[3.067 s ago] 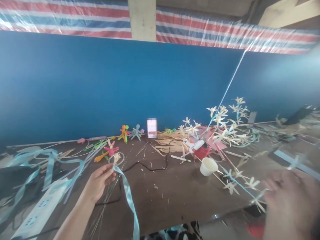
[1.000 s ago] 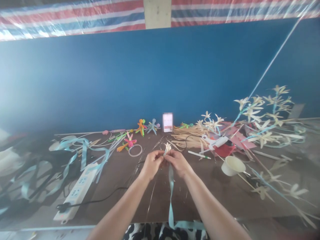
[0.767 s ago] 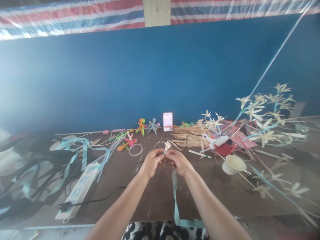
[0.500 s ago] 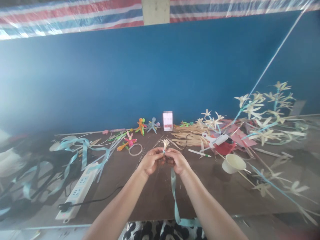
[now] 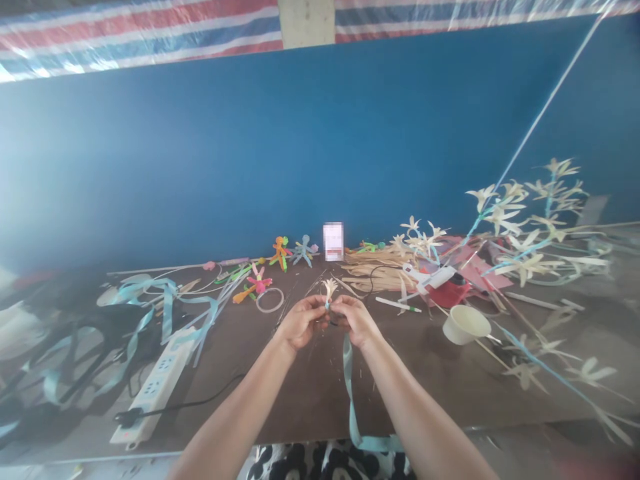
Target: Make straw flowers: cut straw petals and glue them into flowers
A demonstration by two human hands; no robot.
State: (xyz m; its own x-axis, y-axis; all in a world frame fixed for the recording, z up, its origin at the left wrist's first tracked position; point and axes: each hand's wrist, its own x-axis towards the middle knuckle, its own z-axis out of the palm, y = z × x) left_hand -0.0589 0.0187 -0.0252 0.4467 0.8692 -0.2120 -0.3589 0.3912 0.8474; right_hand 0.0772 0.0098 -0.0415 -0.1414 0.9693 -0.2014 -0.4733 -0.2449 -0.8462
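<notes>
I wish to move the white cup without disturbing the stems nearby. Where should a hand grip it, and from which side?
Grip the white cup around its wall below the rim, coming from above on its left. It seems tipped, mouth up and rightward, leaving that wall bare; thin flower stems lie close on its right.

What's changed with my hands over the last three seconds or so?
The right hand came in from the far right to join the left hand at the centre; both now pinch the pale flower, blue ribbon hanging below. The cup and power strip stayed put.
</notes>
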